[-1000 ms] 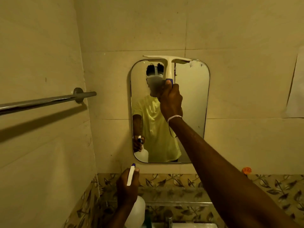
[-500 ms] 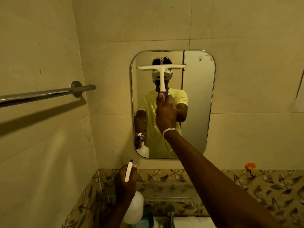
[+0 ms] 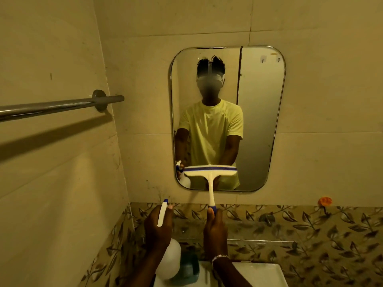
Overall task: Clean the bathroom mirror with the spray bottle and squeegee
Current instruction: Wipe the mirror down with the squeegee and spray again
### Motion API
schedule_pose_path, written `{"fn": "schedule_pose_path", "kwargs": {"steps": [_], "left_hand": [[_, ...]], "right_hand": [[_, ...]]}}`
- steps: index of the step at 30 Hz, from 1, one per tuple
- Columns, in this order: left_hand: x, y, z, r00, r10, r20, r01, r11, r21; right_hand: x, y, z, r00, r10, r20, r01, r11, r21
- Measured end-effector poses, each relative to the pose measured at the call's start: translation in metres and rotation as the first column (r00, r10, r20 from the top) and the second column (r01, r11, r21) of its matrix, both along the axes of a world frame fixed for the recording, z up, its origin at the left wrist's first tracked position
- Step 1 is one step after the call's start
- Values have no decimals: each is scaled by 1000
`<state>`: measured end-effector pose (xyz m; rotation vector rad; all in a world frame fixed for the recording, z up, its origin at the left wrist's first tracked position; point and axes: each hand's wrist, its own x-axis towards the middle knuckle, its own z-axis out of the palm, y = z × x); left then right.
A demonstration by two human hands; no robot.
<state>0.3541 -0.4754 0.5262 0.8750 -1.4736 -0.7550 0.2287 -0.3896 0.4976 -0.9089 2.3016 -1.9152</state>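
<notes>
- white plastic squeegee (image 3: 210, 172) low on the bathroom mirror (image 3: 259, 112), its blade near the bottom edge; our right hand (image 3: 214, 228) is closed around the handle.
- our left hand (image 3: 158, 226) is wrapped around the spray bottle (image 3: 169, 258), held below the mirror over the sink (image 3: 259, 274).
- we judge the blade could run off the glass and drip dirty water down the wall tiles (image 3: 321, 162).
- we cannot make out streaks or wetness on the glass; the sink is cut off.

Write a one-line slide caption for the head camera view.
Right hand holds white squeegee low on the rounded wall mirror; left hand grips white spray bottle.
</notes>
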Motion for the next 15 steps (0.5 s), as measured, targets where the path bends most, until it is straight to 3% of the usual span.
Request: {"fn": "schedule_pose_path", "kwargs": {"steps": [6,10,15], "left_hand": [[1,6,-5,999,31,24,-30,1000,-4],[0,3,-9,999,24,28,-24,1000,-2],[-3,-1,-4,1000,19,22,-19,1000,-20]], "right_hand": [[9,19,-55,980,1,197,-39,981,188],[14,30,-53,970,-1,242,-32,990,134],[17,30,9,992,9,124,-4,999,-41]]}}
